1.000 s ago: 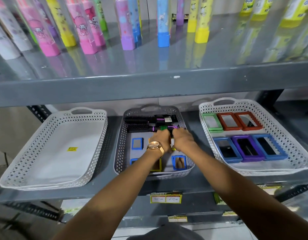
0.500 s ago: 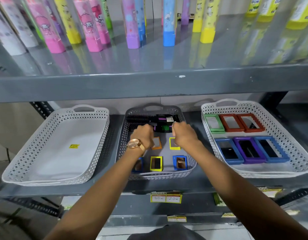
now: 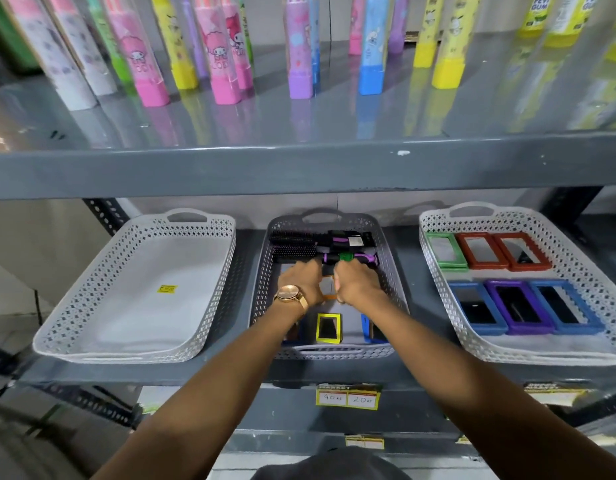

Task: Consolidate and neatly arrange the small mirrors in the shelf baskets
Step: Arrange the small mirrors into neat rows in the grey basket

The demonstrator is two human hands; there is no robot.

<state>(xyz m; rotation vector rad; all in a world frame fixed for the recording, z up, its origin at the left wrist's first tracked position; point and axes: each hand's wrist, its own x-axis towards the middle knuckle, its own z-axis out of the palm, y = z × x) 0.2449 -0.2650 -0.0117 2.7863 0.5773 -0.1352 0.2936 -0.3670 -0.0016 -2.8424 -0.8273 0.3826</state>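
Grey basket (image 3: 261,289) in the middle, both hands in by the brushes (image 3: 299,245): left hand (image 3: 301,282) and right hand (image 3: 355,284) curl around the orange mirror (image 3: 329,289), grip unclear. Best lift it flat, clear of the yellow mirror (image 3: 328,328).

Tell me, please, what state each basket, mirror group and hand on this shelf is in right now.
left white basket: holds no mirrors, only a yellow sticker
grey basket: hairbrushes at back, small mirrors in front
yellow-framed mirror: lying flat, untouched
right white basket: six framed mirrors in two neat rows
left hand: closed, down in the grey basket
right hand: closed, beside the left hand
orange-framed mirror: between both hands, mostly hidden
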